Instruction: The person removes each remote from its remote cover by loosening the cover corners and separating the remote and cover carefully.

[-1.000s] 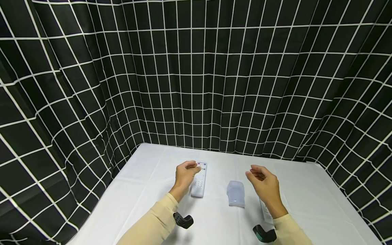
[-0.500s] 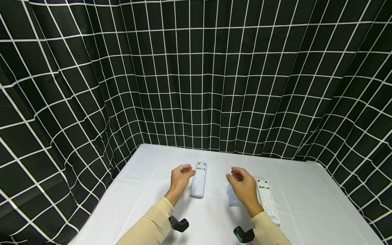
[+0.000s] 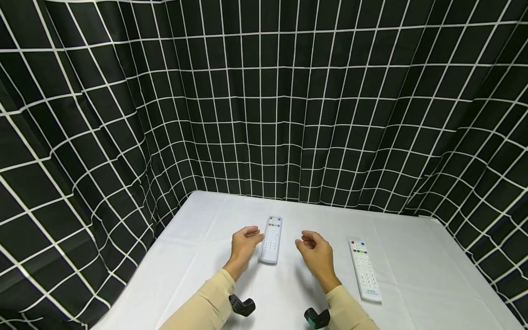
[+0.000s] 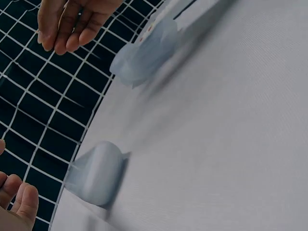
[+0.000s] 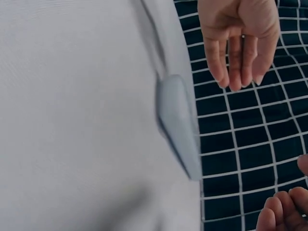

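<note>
A remote control in a bluish translucent cover [image 3: 271,240] lies on the table in the middle of the head view. My left hand [image 3: 243,250] hovers at its left side, fingers loosely bent, holding nothing. To its right, my right hand [image 3: 317,259] is also raised with relaxed fingers and nothing in them. A soft bluish translucent sleeve [image 4: 147,53] lies on the table in the left wrist view; the right hand hides it in the head view. In the right wrist view the covered remote [image 5: 177,125] lies below the left hand [image 5: 239,41].
A bare white remote control [image 3: 365,270] with coloured buttons lies right of the right hand. The white-clothed table [image 3: 412,275] ends at a black curtain with a white grid [image 3: 264,114], which also hangs at both sides.
My right hand has moved left across the translucent sleeve, uncovering the white remote. My left hand has drawn back slightly from the covered remote's upper end. The head view has shifted a little.
</note>
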The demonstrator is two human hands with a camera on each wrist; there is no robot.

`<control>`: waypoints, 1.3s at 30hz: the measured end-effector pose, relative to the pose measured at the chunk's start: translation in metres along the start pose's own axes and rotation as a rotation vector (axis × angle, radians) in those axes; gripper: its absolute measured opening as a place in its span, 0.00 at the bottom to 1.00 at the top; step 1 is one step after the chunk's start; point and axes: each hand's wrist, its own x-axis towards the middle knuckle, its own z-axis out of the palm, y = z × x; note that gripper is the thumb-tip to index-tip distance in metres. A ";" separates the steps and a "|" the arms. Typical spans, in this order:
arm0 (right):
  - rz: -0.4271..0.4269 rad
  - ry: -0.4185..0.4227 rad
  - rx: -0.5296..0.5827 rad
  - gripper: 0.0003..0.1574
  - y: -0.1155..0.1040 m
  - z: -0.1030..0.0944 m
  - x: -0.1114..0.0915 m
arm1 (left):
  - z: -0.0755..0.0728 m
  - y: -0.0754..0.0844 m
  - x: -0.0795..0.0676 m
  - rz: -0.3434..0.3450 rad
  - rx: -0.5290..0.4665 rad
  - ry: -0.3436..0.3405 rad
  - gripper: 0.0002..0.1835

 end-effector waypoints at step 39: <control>0.085 -0.266 -0.047 0.19 0.025 0.042 -0.033 | 0.003 -0.035 -0.017 -0.066 0.118 -0.037 0.19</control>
